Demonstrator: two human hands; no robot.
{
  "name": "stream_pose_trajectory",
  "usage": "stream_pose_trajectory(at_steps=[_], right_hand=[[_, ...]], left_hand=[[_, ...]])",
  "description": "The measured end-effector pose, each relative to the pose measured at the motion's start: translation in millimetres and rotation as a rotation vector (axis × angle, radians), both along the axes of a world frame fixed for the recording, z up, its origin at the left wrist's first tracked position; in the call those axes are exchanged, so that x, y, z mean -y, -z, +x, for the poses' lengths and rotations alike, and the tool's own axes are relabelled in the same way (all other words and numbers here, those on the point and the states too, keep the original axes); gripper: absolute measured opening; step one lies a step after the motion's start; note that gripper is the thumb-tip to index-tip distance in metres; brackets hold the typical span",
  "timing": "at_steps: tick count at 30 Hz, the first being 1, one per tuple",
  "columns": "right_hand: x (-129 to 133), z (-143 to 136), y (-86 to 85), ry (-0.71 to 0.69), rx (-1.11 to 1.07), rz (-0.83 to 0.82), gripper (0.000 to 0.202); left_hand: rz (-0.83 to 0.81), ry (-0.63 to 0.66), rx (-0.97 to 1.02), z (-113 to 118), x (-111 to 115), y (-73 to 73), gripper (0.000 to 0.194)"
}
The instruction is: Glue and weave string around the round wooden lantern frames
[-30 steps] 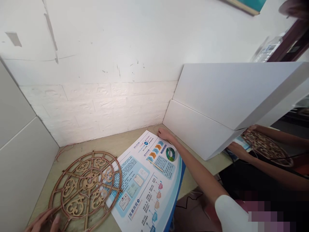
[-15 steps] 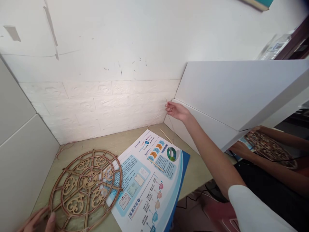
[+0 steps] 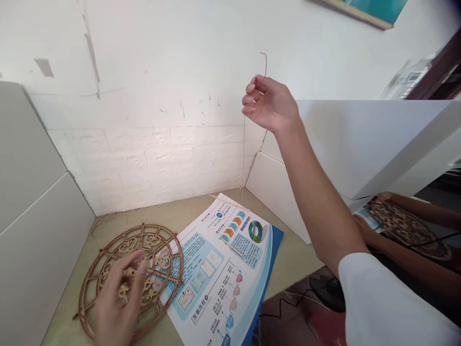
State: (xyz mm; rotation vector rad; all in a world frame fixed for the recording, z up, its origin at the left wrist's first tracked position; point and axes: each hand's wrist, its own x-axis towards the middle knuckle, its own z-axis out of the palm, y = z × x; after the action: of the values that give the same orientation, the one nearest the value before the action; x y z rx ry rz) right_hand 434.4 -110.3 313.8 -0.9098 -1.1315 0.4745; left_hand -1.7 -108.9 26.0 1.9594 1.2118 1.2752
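Note:
My right hand (image 3: 272, 103) is raised in front of the wall, its fingers pinched on a thin reddish strand (image 3: 265, 65). The strand's short end curls up above the fingers, and a fine length hangs from the hand down towards the table. My left hand (image 3: 120, 298), smeared a little by motion, hovers over a round brown openwork frame (image 3: 83, 293) with scrolled ornaments inside. Its thumb and forefinger are apart, with nothing visible between them. The frame lies flat at the left, partly hidden by that hand and overlapping the edge of a printed brochure (image 3: 216, 254).
Thin pale sticks (image 3: 234, 247) lie on and by the brochure. Loose reddish strands (image 3: 103, 218) rest in the table's back left corner. White panels (image 3: 32, 202) stand at both sides. At the far right, another person's arms (image 3: 406, 254) work over a patterned brown piece.
My right hand has risen, drawing the strand up with it. My left hand has left the frame's lower left rim and moved right, above the frame. A pale stick behind the brochure has shifted left.

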Motion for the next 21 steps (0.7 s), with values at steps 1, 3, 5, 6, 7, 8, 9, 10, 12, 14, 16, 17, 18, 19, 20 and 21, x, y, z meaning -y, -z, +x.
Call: stream_pose_trajectory(at_steps=[1,3,5,6,7,8,9,10,12,14,16,17,18,19,20,21], right_hand=[[0.5,-5.5,-9.6,0.002,0.043,0.029,0.014],[1.1,-17.1,-23.8,0.047,0.182,0.069,0.015],[0.4,-26.8,-27.3,0.121,0.326,0.048,0.019],[-0.4,-29.6,-23.6,0.158,0.390,0.005,0.020],[-1.1,-30.2,-15.8,0.182,0.430,-0.052,0.018],[-1.5,-28.5,-3.8,0.201,0.461,-0.124,0.017],[-1.3,-24.4,12.2,0.218,0.498,-0.234,0.017],[-0.4,-18.3,31.8,0.232,0.528,-0.353,0.020],[4.1,-2.5,78.6,0.261,0.554,-0.574,0.030],[11.2,14.2,130.2,0.305,0.547,-0.736,0.031],[18.6,28.3,179.2,0.348,0.528,-0.858,0.030],[21.5,34.1,200.9,0.371,0.515,-0.910,0.031],[23.6,39.3,220.3,0.391,0.501,-0.952,0.033],[24.8,43.9,237.1,0.413,0.486,-0.986,0.031],[25.0,48.2,251.4,0.435,0.472,-1.010,0.031],[24.6,52.1,263.4,0.458,0.460,-1.025,0.032]], left_hand=[[-0.026,0.094,0.037,18.2,-0.2,-9.9,0.048],[-0.083,0.253,0.061,56.5,-4.2,-25.2,0.044],[-0.161,0.426,0.025,95.3,-10.5,-34.3,0.043],[-0.171,0.478,0.007,113.3,-13.3,-36.5,0.040],[-0.166,0.504,-0.003,128.9,-15.4,-37.2,0.037],[-0.157,0.529,-0.017,141.3,-16.7,-36.4,0.034],[-0.147,0.553,-0.033,149.9,-17.1,-34.3,0.030],[-0.137,0.574,-0.046,154.5,-16.8,-31.0,0.027],[-0.115,0.606,-0.061,152.7,-15.4,-21.9,0.023],[-0.094,0.610,-0.059,141.4,-15.5,-11.4,0.023],[-0.077,0.583,-0.044,127.8,-18.2,-1.9,0.025],[-0.071,0.565,-0.032,121.9,-20.2,1.8,0.027],[-0.065,0.547,-0.019,116.9,-22.3,4.6,0.029],[-0.060,0.529,-0.005,113.1,-24.2,6.5,0.031],[-0.055,0.513,0.009,110.2,-25.7,7.5,0.033],[-0.050,0.501,0.022,108.2,-26.8,7.9,0.033]])
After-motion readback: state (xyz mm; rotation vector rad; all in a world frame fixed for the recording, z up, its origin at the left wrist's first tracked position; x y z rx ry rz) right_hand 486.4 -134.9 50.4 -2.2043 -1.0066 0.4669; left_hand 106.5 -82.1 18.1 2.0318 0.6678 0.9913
